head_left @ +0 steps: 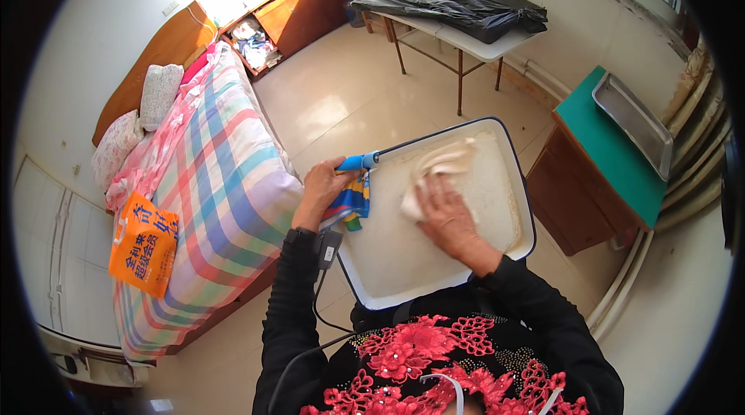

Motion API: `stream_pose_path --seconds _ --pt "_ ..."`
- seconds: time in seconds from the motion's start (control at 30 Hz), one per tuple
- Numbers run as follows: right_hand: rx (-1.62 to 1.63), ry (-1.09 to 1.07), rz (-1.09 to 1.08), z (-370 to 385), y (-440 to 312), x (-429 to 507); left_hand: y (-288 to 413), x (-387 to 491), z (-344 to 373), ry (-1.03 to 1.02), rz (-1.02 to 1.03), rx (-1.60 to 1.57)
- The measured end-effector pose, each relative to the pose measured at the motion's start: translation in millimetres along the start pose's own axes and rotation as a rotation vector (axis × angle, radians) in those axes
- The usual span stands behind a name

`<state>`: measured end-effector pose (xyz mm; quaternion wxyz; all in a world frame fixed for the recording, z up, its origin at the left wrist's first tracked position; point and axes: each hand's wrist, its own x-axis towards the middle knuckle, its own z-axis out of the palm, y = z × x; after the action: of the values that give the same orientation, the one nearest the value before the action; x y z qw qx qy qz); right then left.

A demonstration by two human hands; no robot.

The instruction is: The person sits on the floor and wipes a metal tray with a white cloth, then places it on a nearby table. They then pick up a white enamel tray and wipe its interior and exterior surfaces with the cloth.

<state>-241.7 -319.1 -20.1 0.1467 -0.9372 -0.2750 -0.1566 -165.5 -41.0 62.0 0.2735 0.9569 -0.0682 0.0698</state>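
A white enamel tray (384, 263) with a dark blue rim lies in front of my torso, stained brownish along its right side. My right hand (447, 214) presses flat, fingers spread, on a pale crumpled cloth (451, 161) inside the tray; motion blurs both. At the tray's upper left rim, my left hand (323, 185) grips a multicoloured printed cloth (354, 196). A blue rolled part (359, 162) of the same colouring lies along the rim; whether it belongs to that cloth, I cannot tell.
A bed with a checked cover (233, 182) stands left, an orange bag (145, 246) on it. Right is a green-topped cabinet (611, 141) with a metal tray (634, 124). A table (495, 51) bears a black plastic-covered bundle (454, 4). A cable (317, 298) hangs by my left arm.
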Motion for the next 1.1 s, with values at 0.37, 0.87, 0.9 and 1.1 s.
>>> stream_pose_path --seconds 0.37,0.87,0.9,1.1 --pt "0.092 0.110 -0.654 17 -85 40 7 5 -13 -0.076 0.018 -0.057" --pt "0.193 -0.306 -0.932 12 -69 20 10 5 -6 -0.075 0.013 -0.086" --pt "0.245 -0.354 -0.935 10 -64 12 7 6 -5 -0.071 0.004 -0.066" --pt "0.126 0.070 -0.282 -22 35 18 -3 5 0 -0.049 -0.030 0.053"
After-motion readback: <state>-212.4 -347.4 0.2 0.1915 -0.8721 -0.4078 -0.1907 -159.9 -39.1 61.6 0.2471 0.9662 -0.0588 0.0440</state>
